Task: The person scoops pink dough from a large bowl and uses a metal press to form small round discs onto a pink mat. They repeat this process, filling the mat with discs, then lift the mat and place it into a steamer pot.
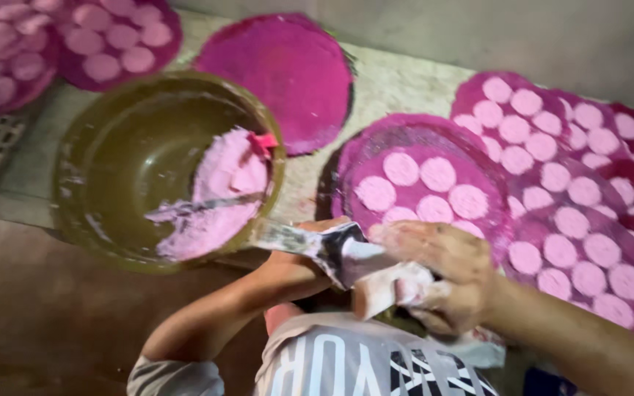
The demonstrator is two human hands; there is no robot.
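Note:
My left hand [304, 253] grips the handle end of a long metal spatula [207, 207]. The blade reaches into an olive-green bowl [111, 147] and lies across a mound of pale pink batter [221, 191]. A small bright pink scraper [262, 141] rests on the batter at the bowl's rim. My right hand [445, 275], smeared with batter, is closed on a crumpled grey-white plastic bag [357, 264], held between both hands just in front of my chest. The bag hides part of the left fingers.
Round magenta mats lie around the bowl on a pale slab. One [423, 183] just past my hands and several at the right [566, 183] and far left [111, 37] carry pale pink discs. One mat [288, 70] is bare. A grey wall runs behind.

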